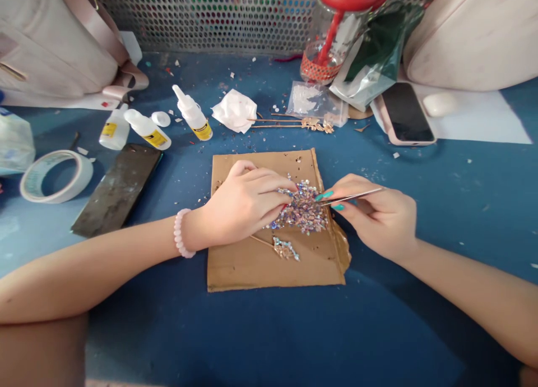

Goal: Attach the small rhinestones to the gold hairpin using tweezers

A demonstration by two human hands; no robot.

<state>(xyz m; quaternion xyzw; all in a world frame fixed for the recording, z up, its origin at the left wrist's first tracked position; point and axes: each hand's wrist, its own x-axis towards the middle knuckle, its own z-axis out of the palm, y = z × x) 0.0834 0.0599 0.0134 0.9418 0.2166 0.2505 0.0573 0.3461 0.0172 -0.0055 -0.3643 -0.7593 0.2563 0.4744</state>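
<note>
A pile of small glittering rhinestones (306, 210) lies on a piece of brown cardboard (269, 275). My left hand (247, 199), with a pink bead bracelet (180, 234) at its wrist, rests over the cardboard, its fingers reaching slightly bent and apart into the pile's left side. On the right, my right hand (378, 216) pinches metal tweezers (353, 197), whose tips touch the pile's right edge. Just below the pile is a gold hairpin (286, 248) with pale blue stones on its ornament; part of its stem is hidden under my left hand.
Behind the cardboard lie more gold hairpins (311, 124), a crumpled white tissue (235, 111) and a glue bottle (193, 115). Leftward are another glue bottle (147, 130), a dark phone (117, 188) and a tape roll (56, 176). A pink phone (407, 113) and a clear cup (321, 50) stand back right.
</note>
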